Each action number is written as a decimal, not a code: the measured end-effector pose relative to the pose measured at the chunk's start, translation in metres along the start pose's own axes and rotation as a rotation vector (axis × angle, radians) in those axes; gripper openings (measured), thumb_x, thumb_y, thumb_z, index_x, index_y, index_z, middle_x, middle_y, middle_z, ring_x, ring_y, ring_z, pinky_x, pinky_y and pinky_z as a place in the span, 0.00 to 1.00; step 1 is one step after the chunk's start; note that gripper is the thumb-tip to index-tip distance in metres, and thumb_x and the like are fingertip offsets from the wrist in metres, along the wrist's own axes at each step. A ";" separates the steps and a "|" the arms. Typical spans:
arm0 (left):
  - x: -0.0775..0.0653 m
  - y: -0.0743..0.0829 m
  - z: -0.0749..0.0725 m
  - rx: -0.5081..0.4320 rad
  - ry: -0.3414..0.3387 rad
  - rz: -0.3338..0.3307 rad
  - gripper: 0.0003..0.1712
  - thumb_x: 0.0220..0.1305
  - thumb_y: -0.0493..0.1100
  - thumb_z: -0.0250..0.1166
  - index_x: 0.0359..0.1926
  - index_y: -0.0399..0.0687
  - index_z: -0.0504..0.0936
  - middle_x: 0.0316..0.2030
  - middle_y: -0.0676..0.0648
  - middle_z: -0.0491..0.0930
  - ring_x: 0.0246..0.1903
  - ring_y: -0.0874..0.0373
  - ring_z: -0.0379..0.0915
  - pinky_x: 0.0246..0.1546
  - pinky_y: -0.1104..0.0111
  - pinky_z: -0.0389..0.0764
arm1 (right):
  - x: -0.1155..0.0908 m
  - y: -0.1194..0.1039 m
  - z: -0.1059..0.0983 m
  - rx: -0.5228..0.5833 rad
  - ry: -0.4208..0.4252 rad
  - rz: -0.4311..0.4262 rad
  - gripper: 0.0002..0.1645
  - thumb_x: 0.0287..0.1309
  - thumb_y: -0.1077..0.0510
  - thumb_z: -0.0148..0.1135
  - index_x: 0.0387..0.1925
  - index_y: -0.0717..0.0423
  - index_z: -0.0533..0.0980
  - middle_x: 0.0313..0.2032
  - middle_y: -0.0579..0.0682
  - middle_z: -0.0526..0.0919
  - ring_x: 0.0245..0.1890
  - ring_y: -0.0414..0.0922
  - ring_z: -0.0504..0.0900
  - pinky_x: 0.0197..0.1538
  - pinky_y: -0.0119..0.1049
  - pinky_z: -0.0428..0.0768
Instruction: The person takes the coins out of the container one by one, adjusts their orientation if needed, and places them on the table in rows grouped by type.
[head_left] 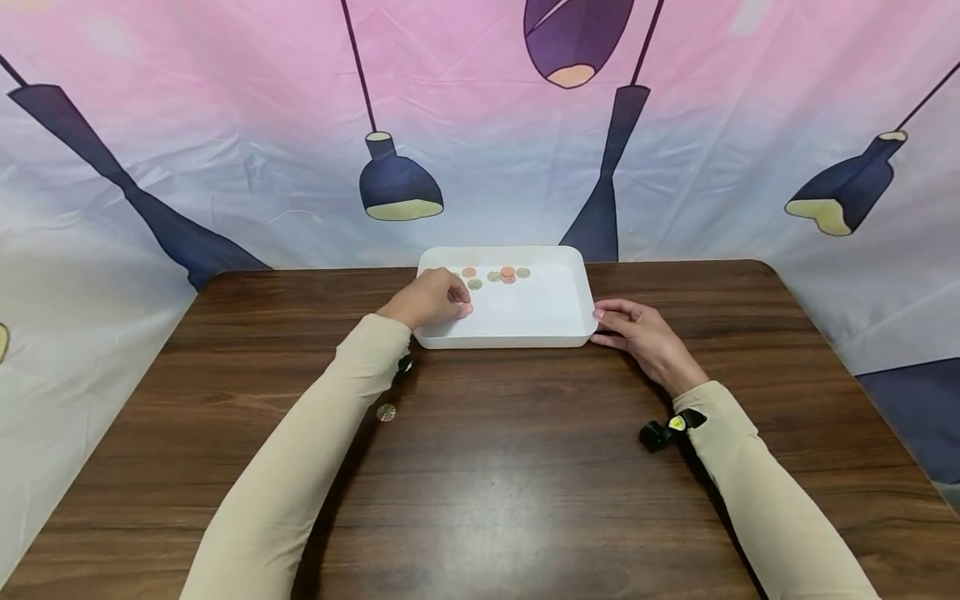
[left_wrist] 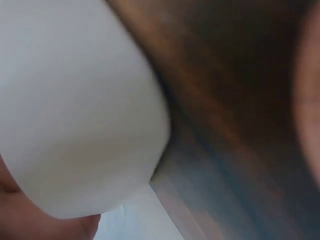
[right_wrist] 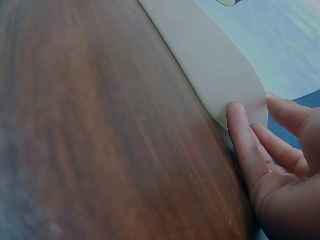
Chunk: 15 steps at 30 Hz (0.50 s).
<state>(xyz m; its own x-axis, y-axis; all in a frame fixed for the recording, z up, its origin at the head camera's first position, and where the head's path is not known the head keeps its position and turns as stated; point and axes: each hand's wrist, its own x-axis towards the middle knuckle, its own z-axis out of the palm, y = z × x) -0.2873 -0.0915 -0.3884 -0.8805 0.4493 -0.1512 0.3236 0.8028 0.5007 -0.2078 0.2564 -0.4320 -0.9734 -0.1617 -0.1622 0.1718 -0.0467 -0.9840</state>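
Observation:
A shallow white tray (head_left: pixel 525 312) sits at the far side of the table, with several copper-coloured and silvery coins (head_left: pixel 507 273) lying in its back left part. My left hand (head_left: pixel 429 298) reaches over the tray's left wall and pinches a copper-coloured coin (head_left: pixel 465 309) low over the tray floor. In the left wrist view, the tray's outer wall (left_wrist: pixel 85 110) covers most of that hand. At the near right corner, my right hand (head_left: pixel 651 340) touches the tray's outside with fairly straight fingers (right_wrist: pixel 240 125).
A single silvery coin (head_left: pixel 386 412) lies on the dark wooden table (head_left: pixel 487 467) beside the left forearm. Behind the table's far edge hangs a printed cloth (head_left: pixel 480 167). A small black device (head_left: pixel 660 433) is strapped at the right wrist.

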 end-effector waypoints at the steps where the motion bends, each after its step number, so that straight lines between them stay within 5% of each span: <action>1: -0.001 0.000 -0.001 -0.005 -0.010 -0.001 0.05 0.72 0.38 0.70 0.45 0.42 0.88 0.46 0.43 0.85 0.49 0.48 0.79 0.57 0.56 0.81 | 0.000 0.001 0.001 0.003 0.000 -0.001 0.31 0.78 0.61 0.58 0.70 0.78 0.63 0.50 0.49 0.81 0.46 0.38 0.86 0.56 0.33 0.87; 8: -0.002 -0.005 -0.002 -0.008 -0.009 0.035 0.05 0.71 0.35 0.69 0.46 0.44 0.84 0.42 0.43 0.83 0.43 0.49 0.77 0.51 0.58 0.79 | 0.000 0.000 0.002 -0.004 0.005 0.004 0.31 0.78 0.61 0.59 0.70 0.77 0.63 0.51 0.49 0.80 0.46 0.38 0.86 0.56 0.33 0.87; 15: -0.002 -0.012 0.001 0.067 -0.027 0.144 0.10 0.74 0.39 0.67 0.54 0.45 0.86 0.40 0.45 0.85 0.41 0.52 0.78 0.49 0.59 0.80 | 0.001 -0.001 0.002 -0.022 0.006 0.011 0.32 0.78 0.60 0.59 0.72 0.76 0.62 0.53 0.51 0.78 0.47 0.38 0.86 0.57 0.33 0.87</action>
<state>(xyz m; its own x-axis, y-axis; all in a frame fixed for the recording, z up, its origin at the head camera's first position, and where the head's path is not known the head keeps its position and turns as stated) -0.2895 -0.1017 -0.3953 -0.8141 0.5712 -0.1049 0.4691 0.7533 0.4609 -0.2089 0.2547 -0.4310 -0.9723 -0.1566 -0.1736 0.1794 -0.0232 -0.9835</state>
